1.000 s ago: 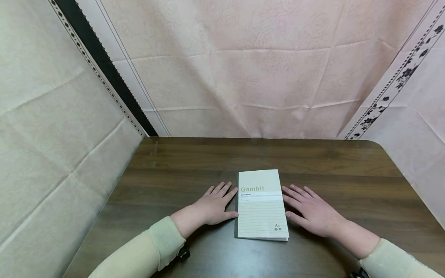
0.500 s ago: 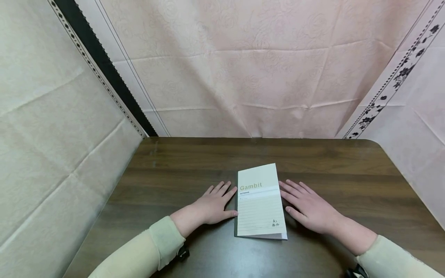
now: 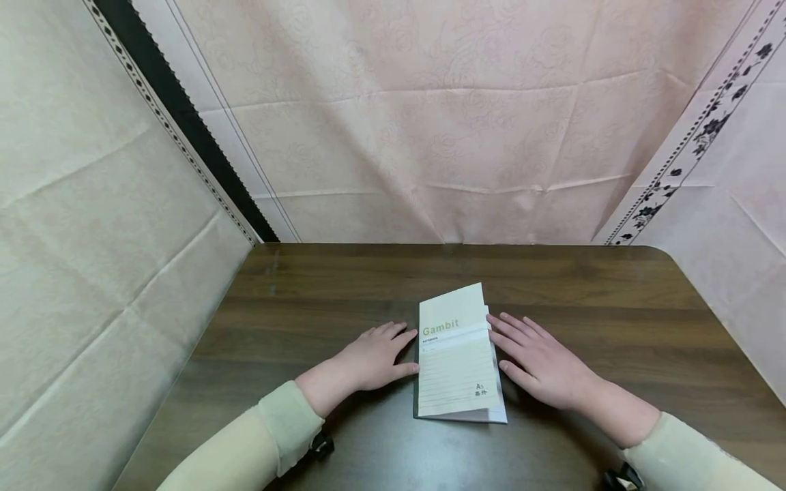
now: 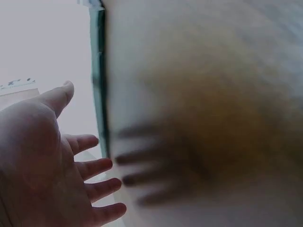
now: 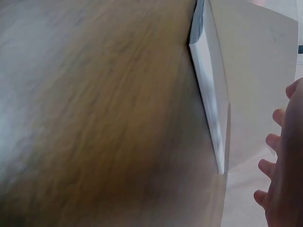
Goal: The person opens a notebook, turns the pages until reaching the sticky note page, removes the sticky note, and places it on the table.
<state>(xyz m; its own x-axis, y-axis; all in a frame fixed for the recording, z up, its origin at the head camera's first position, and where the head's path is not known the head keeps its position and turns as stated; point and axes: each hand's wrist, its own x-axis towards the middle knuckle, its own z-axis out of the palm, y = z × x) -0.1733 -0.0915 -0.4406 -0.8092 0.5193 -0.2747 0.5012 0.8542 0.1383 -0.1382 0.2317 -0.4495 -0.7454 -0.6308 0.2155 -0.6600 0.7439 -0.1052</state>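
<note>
A pale Gambit notebook (image 3: 451,365) with a dark spine lies on the table in the head view. Its front cover (image 5: 255,80) is raised along the right side, and the white page block (image 5: 208,90) shows beneath it in the right wrist view. My left hand (image 3: 371,358) rests beside the spine, thumb and index fingertip at that edge. In the left wrist view the same hand (image 4: 38,161) has its fingers spread near the dark green spine (image 4: 98,80). My right hand (image 3: 546,361), fingers extended, has its fingertips at the cover's raised right edge; exact contact is unclear.
The brown wooden table (image 3: 307,273) ends at a far edge against a pinkish patterned cloth (image 3: 430,136). Pale cloths hang at the left and right sides. Each wrist wears a small black device; the left device (image 3: 322,444) sits by the sleeve cuff.
The notebook's cover has risen from nearly flat, its right edge swinging up and left. My right hand has moved slightly left and away with it. My left hand has barely shifted.
</note>
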